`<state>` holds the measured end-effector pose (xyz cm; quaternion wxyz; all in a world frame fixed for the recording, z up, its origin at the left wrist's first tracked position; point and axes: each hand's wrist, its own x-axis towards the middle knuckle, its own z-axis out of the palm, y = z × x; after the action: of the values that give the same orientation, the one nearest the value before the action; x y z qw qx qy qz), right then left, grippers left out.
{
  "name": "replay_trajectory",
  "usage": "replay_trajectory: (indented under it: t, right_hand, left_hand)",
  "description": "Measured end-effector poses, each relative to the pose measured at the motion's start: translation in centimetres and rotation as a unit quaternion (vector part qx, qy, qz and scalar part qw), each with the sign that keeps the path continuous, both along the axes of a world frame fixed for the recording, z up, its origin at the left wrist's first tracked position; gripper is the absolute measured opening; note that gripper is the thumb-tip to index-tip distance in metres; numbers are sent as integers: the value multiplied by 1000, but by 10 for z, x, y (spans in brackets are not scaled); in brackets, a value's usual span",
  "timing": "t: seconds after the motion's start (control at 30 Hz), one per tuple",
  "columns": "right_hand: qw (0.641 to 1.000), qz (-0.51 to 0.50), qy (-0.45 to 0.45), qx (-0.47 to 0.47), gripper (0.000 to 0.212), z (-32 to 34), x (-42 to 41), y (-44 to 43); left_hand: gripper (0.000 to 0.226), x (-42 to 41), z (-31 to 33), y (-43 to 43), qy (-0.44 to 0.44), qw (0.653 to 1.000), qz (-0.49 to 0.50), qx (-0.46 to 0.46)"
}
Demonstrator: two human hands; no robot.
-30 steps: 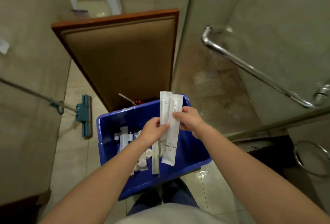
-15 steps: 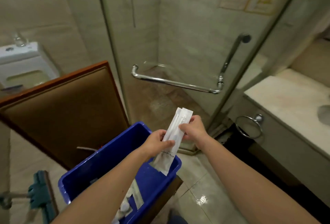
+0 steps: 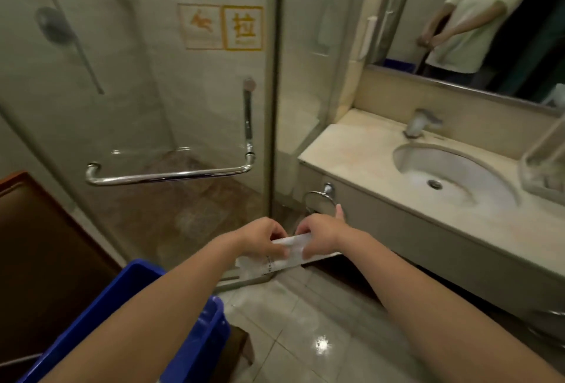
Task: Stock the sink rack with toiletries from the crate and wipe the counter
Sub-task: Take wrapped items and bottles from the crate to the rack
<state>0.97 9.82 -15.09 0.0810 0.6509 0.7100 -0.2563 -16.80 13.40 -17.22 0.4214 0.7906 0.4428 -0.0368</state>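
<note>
A single wide-angle view, worn on the head, faces forward and tilts down. The oval white basin (image 3: 428, 165) set in the beige stone counter (image 3: 351, 150) lies right of centre, close — seen from above its rim. Left of the basin stands the glass shower door (image 3: 153, 107). Above the basin a wall mirror (image 3: 397, 0) shows the wearer's reflection (image 3: 477, 15). The blue plastic crate (image 3: 122, 291) sits nearest — low and left of the basin.

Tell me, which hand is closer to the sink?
Right. The right hand holds the white packets below-left of the sink; the left hand grips them farther left, nearer the blue crate.
</note>
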Motion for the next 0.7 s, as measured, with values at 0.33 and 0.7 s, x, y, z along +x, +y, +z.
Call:
replay_trajectory:
  t: [0.33,0.7]
  right_hand:
    - [994,-63,71,-54,15,-1,167,-50]
    - [949,-246,199,8,6,5,322,-114]
  left_hand:
    - [29,181,20,-15,76,969,-143,185]
    - [53,342,21,-41,-1,929,-140,342]
